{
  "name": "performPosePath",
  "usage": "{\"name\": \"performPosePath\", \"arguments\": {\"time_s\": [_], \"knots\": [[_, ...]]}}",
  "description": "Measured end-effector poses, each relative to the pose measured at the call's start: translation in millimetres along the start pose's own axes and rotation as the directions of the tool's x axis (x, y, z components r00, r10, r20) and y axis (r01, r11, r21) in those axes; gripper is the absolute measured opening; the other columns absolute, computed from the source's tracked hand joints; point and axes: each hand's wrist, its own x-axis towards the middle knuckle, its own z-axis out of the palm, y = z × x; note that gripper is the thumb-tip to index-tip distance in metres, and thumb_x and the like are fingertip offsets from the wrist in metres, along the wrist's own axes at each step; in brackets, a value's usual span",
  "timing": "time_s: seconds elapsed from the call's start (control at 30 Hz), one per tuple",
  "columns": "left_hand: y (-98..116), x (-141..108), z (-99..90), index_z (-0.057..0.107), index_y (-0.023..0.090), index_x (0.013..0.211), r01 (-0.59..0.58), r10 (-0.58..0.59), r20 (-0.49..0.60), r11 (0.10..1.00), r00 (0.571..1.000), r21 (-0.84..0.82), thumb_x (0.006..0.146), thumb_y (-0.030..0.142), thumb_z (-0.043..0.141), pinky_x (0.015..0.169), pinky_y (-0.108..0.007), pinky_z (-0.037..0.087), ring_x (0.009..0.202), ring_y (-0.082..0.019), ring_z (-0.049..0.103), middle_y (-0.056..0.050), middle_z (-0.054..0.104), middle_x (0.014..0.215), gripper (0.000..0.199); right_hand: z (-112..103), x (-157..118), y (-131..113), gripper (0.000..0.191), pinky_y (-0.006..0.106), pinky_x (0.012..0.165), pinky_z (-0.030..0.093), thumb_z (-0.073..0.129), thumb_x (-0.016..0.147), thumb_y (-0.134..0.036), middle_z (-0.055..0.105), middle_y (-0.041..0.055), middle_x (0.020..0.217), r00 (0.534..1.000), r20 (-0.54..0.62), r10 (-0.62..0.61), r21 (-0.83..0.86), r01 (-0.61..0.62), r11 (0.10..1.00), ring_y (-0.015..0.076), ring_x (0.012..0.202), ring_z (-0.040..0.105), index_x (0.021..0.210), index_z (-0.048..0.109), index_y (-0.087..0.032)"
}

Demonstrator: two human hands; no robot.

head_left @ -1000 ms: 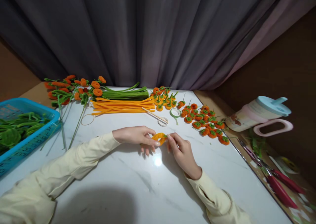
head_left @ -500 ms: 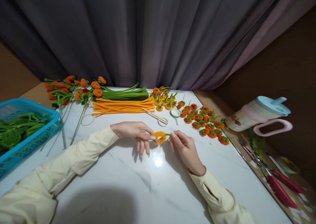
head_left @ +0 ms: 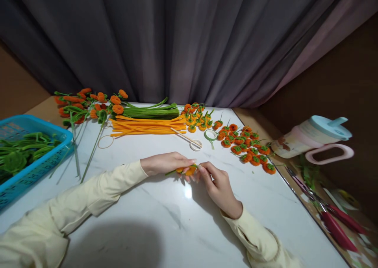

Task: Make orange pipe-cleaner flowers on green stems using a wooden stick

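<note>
Over the middle of the table, my left hand (head_left: 168,162) grips a small yellow-orange pipe-cleaner flower (head_left: 190,170), its fingers partly covering it. A green pipe cleaner (head_left: 170,172) lies against the flower, one end poking out left below my left palm. On the flower's right side, the thumb and fingertips of my right hand (head_left: 219,184) are pinched together at the green pipe cleaner. The exact contact between the fingertips is too small to make out. Beyond my hands lie bundles of orange pipe cleaners (head_left: 147,126) and green pipe cleaners (head_left: 152,111).
Finished orange flowers (head_left: 239,141) spread at the right, smaller yellow ones (head_left: 201,121) beside them. A green tape roll (head_left: 210,134) and a white ring (head_left: 195,145) with a stick lie ahead. A blue basket (head_left: 66,136) stands left; a tumbler (head_left: 307,136) and red-handled pliers (head_left: 338,230) are right.
The flower has been turned, so its open ring no longer faces me, and a green end now shows at the left. My hands have come closer together, the left moving right.
</note>
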Motion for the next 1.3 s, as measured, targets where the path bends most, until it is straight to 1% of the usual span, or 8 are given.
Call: {"name": "performPosePath", "arguments": {"time_s": [0.1,0.23,0.6,0.8,0.97,1.07,1.17,1.3], "knots": [[2.5,-0.1,1.2,0.043,0.017,0.06,-0.049,0.055,-0.12,0.997,0.991,0.056,0.081,0.058,0.049,0.068,-0.028,0.041,0.069,-0.016,0.054,-0.005,0.061,0.069,0.047,-2.2,1.3,0.9,0.031,0.024,0.058,0.041,0.039,0.096,-0.031,0.061,-0.0002,0.061,0.999,-0.027,0.048,0.029,-0.047,0.998,0.0134,0.055,0.055,0.07,0.053,-0.021],[5.6,-0.7,-3.9,0.041,0.017,0.06,-0.061,0.069,-0.186,0.997,0.98,0.05,0.081,0.059,0.048,0.068,-0.028,0.04,0.073,-0.017,0.057,-0.005,0.061,0.072,0.047,-7.5,4.6,1.5,0.032,0.024,0.057,0.041,0.041,0.095,-0.035,0.06,-0.0006,0.057,0.991,-0.07,0.116,0.109,-0.108,0.988,0.0136,0.053,0.055,0.069,0.054,-0.02],[16.7,-5.1,-13.7,0.048,0.014,0.059,-0.045,0.044,-0.202,0.999,0.978,0.0,0.079,0.058,0.054,0.066,-0.027,0.039,0.076,-0.017,0.059,-0.007,0.065,0.079,0.048,-15.2,7.0,4.1,0.034,0.025,0.057,0.041,0.046,0.092,-0.037,0.058,-0.001,0.052,0.986,-0.089,0.138,0.169,-0.122,0.978,0.0136,0.05,0.053,0.063,0.054,-0.02],[7.7,-2.2,-13.2,0.063,0.01,0.076,0.032,-0.047,-0.149,0.994,0.988,-0.102,0.078,0.061,0.053,0.066,-0.027,0.041,0.067,-0.015,0.055,-0.01,0.066,0.08,0.052,-12.7,6.8,0.6,0.031,0.025,0.054,0.041,0.041,0.094,-0.039,0.062,0.0001,0.058,0.993,0.048,0.106,0.144,-0.111,0.983,0.0141,0.053,0.055,0.074,0.054,-0.02],[6.8,-2.2,-2.9,0.064,0.01,0.068,0.052,0.009,-0.318,0.982,0.948,0.183,0.077,0.054,0.055,0.053,-0.023,0.029,0.054,-0.01,0.041,-0.001,0.055,0.06,0.046,-8.8,6.4,-6.0,0.028,0.024,0.054,0.04,0.041,0.094,-0.041,0.062,-0.0003,0.063,0.988,0.115,0.102,0.152,-0.119,0.981,0.0133,0.054,0.053,0.084,0.054,-0.02],[5.5,-2.6,2.4,0.062,0.012,0.062,0.061,0.06,-0.352,0.944,0.934,0.325,0.08,0.049,0.052,0.051,-0.022,0.025,0.053,-0.01,0.036,0.003,0.045,0.053,0.042,-4.1,4.7,-7.9,0.027,0.023,0.053,0.04,0.04,0.095,-0.039,0.061,-0.0011,0.063,0.986,0.133,0.103,0.161,-0.124,0.979,0.0122,0.052,0.051,0.085,0.055,-0.02],[3.1,-2.4,3.9,0.059,0.013,0.06,0.028,0.125,-0.369,0.924,0.921,0.382,0.082,0.045,0.049,0.051,-0.022,0.027,0.055,-0.01,0.037,0.003,0.044,0.055,0.04,0.9,2.5,-7.7,0.028,0.023,0.056,0.041,0.038,0.096,-0.037,0.058,-0.0026,0.057,0.979,0.165,0.118,0.199,-0.151,0.968,0.0119,0.05,0.051,0.081,0.054,-0.019],[3.9,-3.7,2.5,0.061,0.013,0.063,0.019,0.137,-0.371,0.922,0.919,0.386,0.083,0.047,0.048,0.05,-0.021,0.03,0.052,-0.01,0.039,0.002,0.049,0.054,0.042,0.9,1.4,-7.1,0.032,0.023,0.051,0.038,0.039,0.095,-0.039,0.053,-0.004,0.048,0.969,0.175,0.174,0.248,-0.214,0.945,0.0114,0.044,0.046,0.073,0.05,-0.019]]}}
